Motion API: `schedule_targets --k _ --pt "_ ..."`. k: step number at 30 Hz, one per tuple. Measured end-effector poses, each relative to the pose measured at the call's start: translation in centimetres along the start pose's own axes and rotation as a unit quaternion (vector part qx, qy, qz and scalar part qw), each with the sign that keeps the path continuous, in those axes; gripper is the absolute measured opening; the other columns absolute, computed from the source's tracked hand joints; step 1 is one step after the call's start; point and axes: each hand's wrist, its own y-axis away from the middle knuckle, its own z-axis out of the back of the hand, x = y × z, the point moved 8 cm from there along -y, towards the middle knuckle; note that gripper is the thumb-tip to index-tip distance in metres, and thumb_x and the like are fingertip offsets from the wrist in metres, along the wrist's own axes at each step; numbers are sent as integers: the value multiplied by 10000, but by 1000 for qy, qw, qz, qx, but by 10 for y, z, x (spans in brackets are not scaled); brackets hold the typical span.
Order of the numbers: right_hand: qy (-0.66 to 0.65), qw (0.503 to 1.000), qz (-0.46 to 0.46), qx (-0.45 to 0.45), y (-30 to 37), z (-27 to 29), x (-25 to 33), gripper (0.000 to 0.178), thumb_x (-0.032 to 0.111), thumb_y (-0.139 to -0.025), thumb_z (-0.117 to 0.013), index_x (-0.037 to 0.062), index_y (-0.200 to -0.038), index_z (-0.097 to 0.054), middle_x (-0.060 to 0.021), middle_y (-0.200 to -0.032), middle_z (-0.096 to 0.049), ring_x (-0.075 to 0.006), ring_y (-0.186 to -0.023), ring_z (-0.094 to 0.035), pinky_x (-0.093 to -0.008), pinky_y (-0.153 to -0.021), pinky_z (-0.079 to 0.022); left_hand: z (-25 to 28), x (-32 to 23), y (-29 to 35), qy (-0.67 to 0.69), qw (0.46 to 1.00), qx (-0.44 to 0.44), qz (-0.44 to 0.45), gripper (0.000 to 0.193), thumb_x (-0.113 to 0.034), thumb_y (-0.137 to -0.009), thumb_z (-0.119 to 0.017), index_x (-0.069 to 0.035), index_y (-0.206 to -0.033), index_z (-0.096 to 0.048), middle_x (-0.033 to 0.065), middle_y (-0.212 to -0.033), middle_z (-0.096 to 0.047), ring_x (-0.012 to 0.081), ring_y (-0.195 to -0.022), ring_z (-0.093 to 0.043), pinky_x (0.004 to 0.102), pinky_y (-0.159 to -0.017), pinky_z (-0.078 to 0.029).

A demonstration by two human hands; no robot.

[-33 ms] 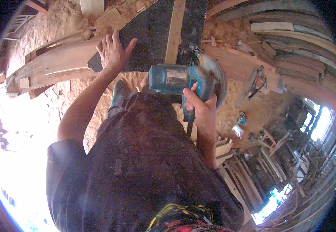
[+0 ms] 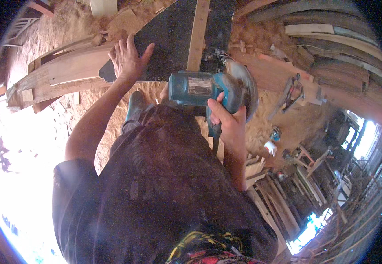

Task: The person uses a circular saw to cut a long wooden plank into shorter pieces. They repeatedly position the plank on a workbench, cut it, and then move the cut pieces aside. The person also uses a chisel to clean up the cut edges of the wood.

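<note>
My right hand (image 2: 228,119) is wrapped around the rear handle of a teal circular saw (image 2: 197,88). The saw sits at the near edge of a black-faced board (image 2: 169,46), its round guard to the right of the motor. A narrow light wooden strip (image 2: 198,33) lies along the board, its near end close to the saw. My left hand (image 2: 129,61) rests on the board's left part with fingers spread and thumb out. The saw's body hides its blade and the board's edge beneath it.
Under the board, a long timber (image 2: 74,70) runs left and a wide plank (image 2: 270,70) runs right. Tools (image 2: 292,94) lie on that plank. Stacked boards (image 2: 340,53) fill the far right. A white container (image 2: 270,148) stands on the sawdust-covered ground; more timber (image 2: 274,204) lies behind on the right.
</note>
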Motion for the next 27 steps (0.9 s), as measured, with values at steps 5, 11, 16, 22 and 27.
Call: schedule_targets --k 5,11,16,22,27 --pt "10 1000 -6 21 -21 -2 7 233 106 -861 -807 85 -997 -620 30 -748 -587 -84 -591 -522 -255 -546 -407 -6 2 -8 -8 1000 1 -2 860 -677 -926 -610 7 -1428 -466 228 -1260 -570 394 -1251 -526 545 -1111 -301" --pt "5 1000 4 29 -34 -7 14 203 4 -887 -769 69 -985 -604 9 -710 -549 -94 -525 -475 -266 -501 -381 -10 5 -8 -19 999 32 17 868 -696 -915 -615 -47 -1468 -450 208 -1334 -553 372 -1296 -500 551 -1132 -283" --pt "-12 999 7 29 -46 -13 26 206 12 -879 -781 71 -969 -605 6 -710 -555 -100 -520 -485 -272 -490 -377 -13 6 -10 -13 998 47 25 872 -705 -910 -615 -68 -1479 -443 197 -1306 -550 373 -1285 -498 560 -1115 -290" --pt "-47 998 16 49 -68 -22 39 249 72 -846 -825 92 -955 -603 23 -727 -581 -85 -515 -497 -259 -473 -384 -8 3 -7 -24 1000 1 2 845 -683 -917 -620 -47 -1451 -462 192 -1209 -563 373 -1219 -528 538 -1083 -322" --pt "-72 995 29 64 -94 -32 57 237 51 -848 -825 76 -938 -608 8 -703 -560 -101 -513 -495 -268 -486 -393 -7 2 -6 -5 1000 14 15 837 -671 -914 -631 -48 -1448 -463 189 -1228 -563 376 -1234 -525 542 -1099 -316"
